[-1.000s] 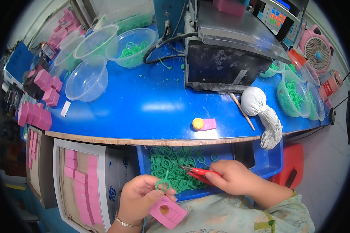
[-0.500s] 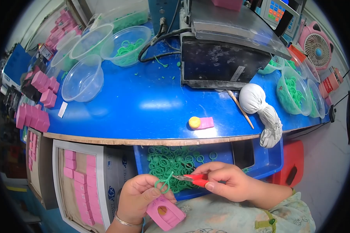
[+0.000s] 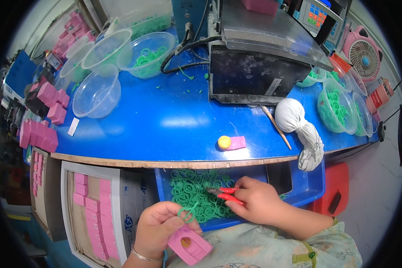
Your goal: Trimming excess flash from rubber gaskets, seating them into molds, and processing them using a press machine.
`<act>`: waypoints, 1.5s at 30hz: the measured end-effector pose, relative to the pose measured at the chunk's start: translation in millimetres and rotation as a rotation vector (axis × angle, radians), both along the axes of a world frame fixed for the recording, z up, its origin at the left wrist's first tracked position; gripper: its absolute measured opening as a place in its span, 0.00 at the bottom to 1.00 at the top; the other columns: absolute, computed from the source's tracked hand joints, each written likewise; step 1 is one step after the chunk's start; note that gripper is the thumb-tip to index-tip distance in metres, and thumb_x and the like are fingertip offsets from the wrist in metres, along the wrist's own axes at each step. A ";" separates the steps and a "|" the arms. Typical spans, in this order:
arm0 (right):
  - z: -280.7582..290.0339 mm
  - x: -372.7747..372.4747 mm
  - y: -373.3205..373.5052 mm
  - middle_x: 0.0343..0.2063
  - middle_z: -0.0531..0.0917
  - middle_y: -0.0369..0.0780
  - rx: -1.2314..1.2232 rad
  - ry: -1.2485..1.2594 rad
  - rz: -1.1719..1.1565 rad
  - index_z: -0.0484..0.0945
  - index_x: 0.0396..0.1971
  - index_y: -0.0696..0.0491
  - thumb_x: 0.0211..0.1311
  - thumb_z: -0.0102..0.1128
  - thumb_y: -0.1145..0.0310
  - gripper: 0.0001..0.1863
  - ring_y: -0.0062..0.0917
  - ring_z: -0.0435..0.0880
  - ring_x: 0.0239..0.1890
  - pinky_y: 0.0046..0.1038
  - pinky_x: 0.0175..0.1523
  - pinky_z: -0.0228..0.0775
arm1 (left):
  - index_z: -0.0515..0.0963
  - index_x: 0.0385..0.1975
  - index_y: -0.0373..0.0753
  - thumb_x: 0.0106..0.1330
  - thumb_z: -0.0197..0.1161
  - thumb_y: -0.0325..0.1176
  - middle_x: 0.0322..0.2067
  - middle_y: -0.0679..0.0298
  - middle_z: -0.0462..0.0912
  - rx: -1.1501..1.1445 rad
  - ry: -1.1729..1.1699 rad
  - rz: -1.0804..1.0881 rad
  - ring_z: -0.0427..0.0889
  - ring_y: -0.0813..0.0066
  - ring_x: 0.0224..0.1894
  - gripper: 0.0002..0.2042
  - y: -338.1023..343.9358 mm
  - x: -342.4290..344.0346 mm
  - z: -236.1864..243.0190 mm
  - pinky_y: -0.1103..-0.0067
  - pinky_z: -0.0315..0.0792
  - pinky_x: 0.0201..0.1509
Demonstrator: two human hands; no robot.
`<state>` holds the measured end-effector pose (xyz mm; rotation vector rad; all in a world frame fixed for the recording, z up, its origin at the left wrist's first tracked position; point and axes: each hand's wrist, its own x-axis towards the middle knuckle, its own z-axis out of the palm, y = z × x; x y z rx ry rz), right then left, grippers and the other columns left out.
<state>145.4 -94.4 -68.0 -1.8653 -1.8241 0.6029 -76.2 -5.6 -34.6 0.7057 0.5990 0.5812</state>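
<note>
My left hand (image 3: 158, 230) pinches a green ring-shaped piece (image 3: 186, 213) with a short stem pointing up. The same hand also holds a pink block (image 3: 190, 244) with an oval hole, just below the ring. In my right hand (image 3: 261, 201) is a pair of red-handled cutting pliers (image 3: 228, 194), held over the bin, its jaws pointing left. The jaws are apart from the ring in my left hand. Under the pliers, many green ring pieces (image 3: 187, 190) lie heaped in a blue bin (image 3: 306, 196).
On the blue table (image 3: 165, 129) are a pink block with a yellow disc (image 3: 231, 143), a brush (image 3: 279, 129), a tied white cloth bag (image 3: 290, 116) and a black machine (image 3: 259, 71). Clear bowls (image 3: 97, 91) stand left, and pink blocks fill a tray (image 3: 94, 210).
My right hand has moved the pliers away from the green ring, up and to the right over the bin. My left hand stays nearly still with the ring and the pink block.
</note>
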 end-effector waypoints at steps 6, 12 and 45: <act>-4.5 -6.2 4.4 0.36 0.74 0.45 0.119 -0.138 0.086 0.73 0.29 0.57 0.49 0.62 0.60 0.16 0.36 0.75 0.38 0.32 0.37 0.71 | 0.73 0.32 0.29 0.60 0.56 0.24 0.28 0.50 0.80 -0.023 -0.002 -0.039 0.81 0.63 0.30 0.05 -1.4 2.1 0.4 0.72 0.77 0.35; 37.5 -10.2 24.9 0.35 0.72 0.44 0.260 0.517 0.282 0.68 0.33 0.56 0.54 0.57 0.63 0.13 0.39 0.72 0.41 0.34 0.46 0.65 | 0.73 0.33 0.29 0.59 0.56 0.22 0.30 0.50 0.80 0.022 0.174 -0.171 0.81 0.66 0.32 0.04 -0.7 4.5 9.8 0.77 0.77 0.34; 85.4 112.7 -17.5 0.28 0.72 0.40 1.235 -0.440 -0.629 0.68 0.29 0.57 0.57 0.51 0.72 0.04 0.33 0.70 0.30 0.35 0.40 0.62 | 0.67 0.48 0.37 0.64 0.36 0.59 0.31 0.55 0.74 -0.514 0.107 -0.023 0.75 0.60 0.28 0.30 -19.9 31.6 -13.4 0.70 0.73 0.30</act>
